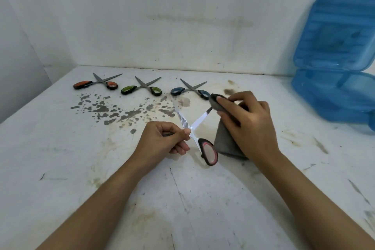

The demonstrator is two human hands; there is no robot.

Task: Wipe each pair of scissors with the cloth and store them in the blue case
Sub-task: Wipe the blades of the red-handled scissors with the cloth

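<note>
Head view, left to right from the held pink-handled scissors (194, 128): left hand (162, 140) curled round one handle, blades spread in an X; right hand (245, 122) pinching grey cloth (227, 144) over right blade's tip, long axis running up-right. Blue case (332, 95) lying open, well right. Likely wiping along that blade.
</note>
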